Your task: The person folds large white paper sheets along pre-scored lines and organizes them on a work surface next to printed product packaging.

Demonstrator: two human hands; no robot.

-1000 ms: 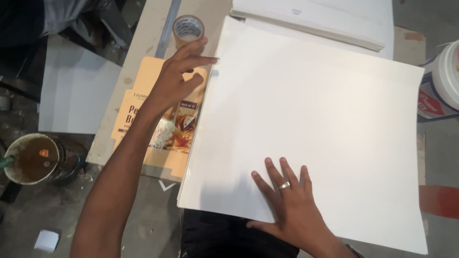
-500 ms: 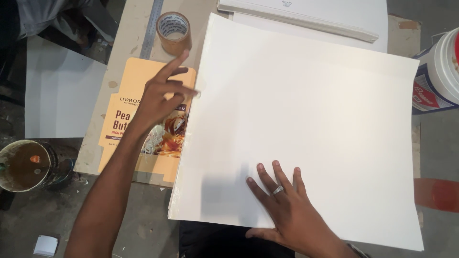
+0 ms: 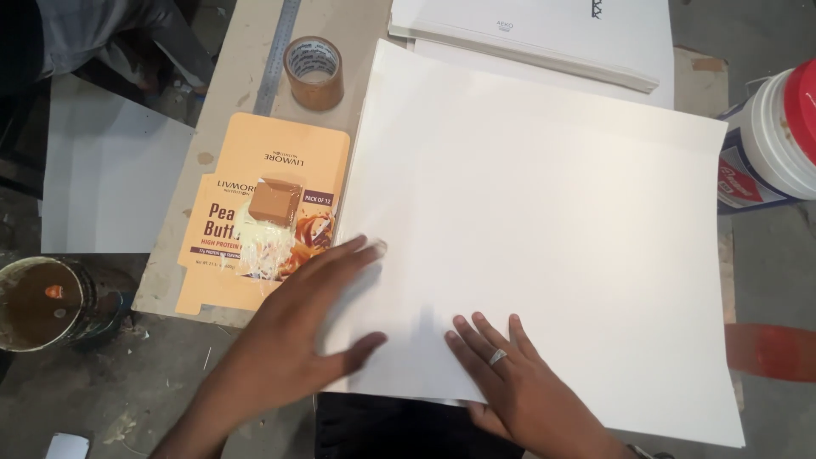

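Two hands are down flat on one big white sheet (image 3: 544, 238), and that's the whole story right now. Left hand (image 3: 310, 327), fingers spread and a bit blurred, palm down across the sheet's near-left edge, gripping nothing. Right hand (image 3: 510, 378), ring on one finger, fingers fanned and pressed on the sheet's near edge, also holding nothing, just weighing it down. Reads to me like a smoothing or squaring step: the sheet is being pressed and lined up on the desk (image 3: 246, 76). Any further move would call for light, even pressure so the sheet doesn't crease or skid. The sheet lies flat, spreading away and to the right of both hands, its long axis running left to right across the view, slightly skewed so the far-right corner sits lower than the far-left; its near edge overhangs the desk toward the person. Just beyond the left hand's fingertips, a flattened orange carton (image 3: 255, 212) lies printed side up, tucked partly under the sheet's left edge. Farther out past it, a roll of brown tape (image 3: 314, 72) stands on the desk, with a steel ruler (image 3: 276, 51) beside it. Beyond the sheet's far edge, a stack of white boards (image 3: 544, 38). Far right of the right hand, a white tub with a red lid (image 3: 778, 136). Down left, off the desk, a grimy open can (image 3: 38, 302) on the floor.
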